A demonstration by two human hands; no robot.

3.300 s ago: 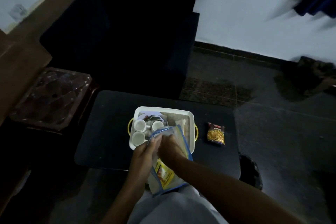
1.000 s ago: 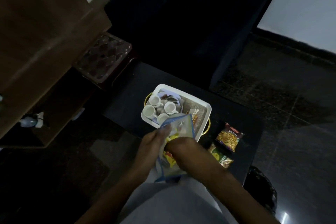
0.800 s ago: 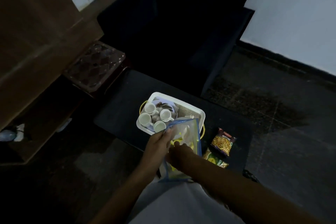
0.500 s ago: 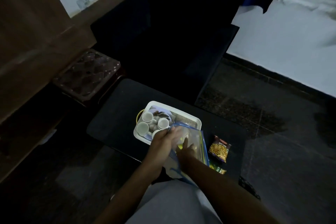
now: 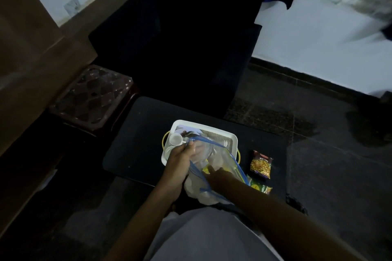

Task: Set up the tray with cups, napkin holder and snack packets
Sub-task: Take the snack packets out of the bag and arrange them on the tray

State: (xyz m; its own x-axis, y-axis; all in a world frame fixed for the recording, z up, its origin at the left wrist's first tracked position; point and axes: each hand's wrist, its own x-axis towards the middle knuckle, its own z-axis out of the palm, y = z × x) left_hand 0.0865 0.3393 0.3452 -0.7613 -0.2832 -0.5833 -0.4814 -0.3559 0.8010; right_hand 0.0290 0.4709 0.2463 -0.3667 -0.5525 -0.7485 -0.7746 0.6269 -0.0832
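The fingers (image 5: 192,148) of the left hand (image 5: 179,161) are curled tight on the blue-edged rim of one clear plastic bag (image 5: 214,163), pinching its mouth open at the upper left; the right hand (image 5: 216,177) reaches into that mouth from the near side, thumb raised, and its other fingers are hidden inside the plastic, so I cannot tell whether they grip anything; something yellow shows through the bag just beside the right thumb, too blurred to name. The bag hangs over the near right part of one white tray (image 5: 212,129), which sits on one low dark table (image 5: 137,133) and has a yellow handle at each end; the bag and hands cover much of the tray's inside. In the tray's left part one white cup (image 5: 175,139) stands upright and clear to see, with the pale edge of a second cup (image 5: 167,151) just nearer, partly behind the left hand; further cups cannot be counted; no napkin holder can be made out. On the table to the right of the tray lie two snack packets, both outside the tray: one dark packet (image 5: 261,164) marked MIXTURE, lying flat and apart from the tray, and one green-and-yellow packet (image 5: 260,187) nearer the person, partly under the right forearm; the two packets lie close together. One patterned stool (image 5: 91,95) stands to the table's left.
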